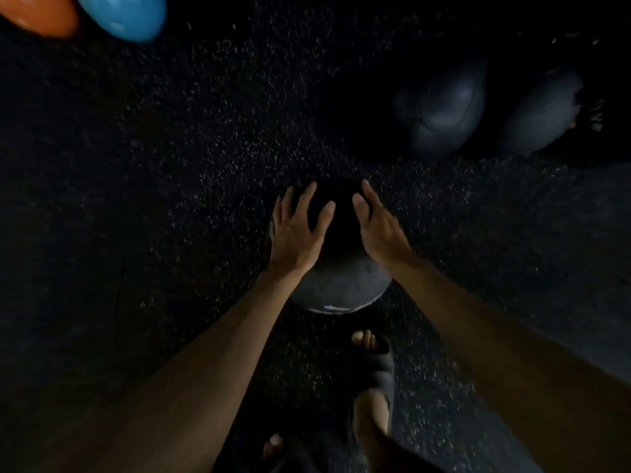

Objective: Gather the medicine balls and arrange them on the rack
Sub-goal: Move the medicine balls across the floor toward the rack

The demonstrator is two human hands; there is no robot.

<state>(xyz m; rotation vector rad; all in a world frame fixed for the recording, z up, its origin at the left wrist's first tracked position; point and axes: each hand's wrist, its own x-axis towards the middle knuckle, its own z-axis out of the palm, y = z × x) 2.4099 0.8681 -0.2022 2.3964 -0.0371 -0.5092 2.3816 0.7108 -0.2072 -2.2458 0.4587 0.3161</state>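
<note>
1. The medicine ball sat on the floor at the middle of the view, directly in front of the person. Its near lower face showed grey with seam lines; its upper part was in deep shadow.
2. The left hand lay on the ball's upper left side. Its fingers were straight and spread wide, laid flat against the surface and not curled round it.
3. The right hand lay on the ball's upper right side, opposite the left. Its fingers were straight and held close together, also flat on the ball. The thumbs of both hands pointed inward toward each other across the top.
4. Both bare forearms reached down and forward to the ball from the lower corners of the view.
5. A foot in a dark sandal stood on the floor just behind the ball, toes pointing toward it. The toes of the other foot showed lower down, to the left.
6. A second dark ball and a third dark ball rested side by side at upper right, well apart from the one under the hands.
7. A blue ball and an orange ball lay next to each other at the upper left corner, both partly cut off by the frame edge.
8. The floor was dark with fine pale speckles throughout.
</note>
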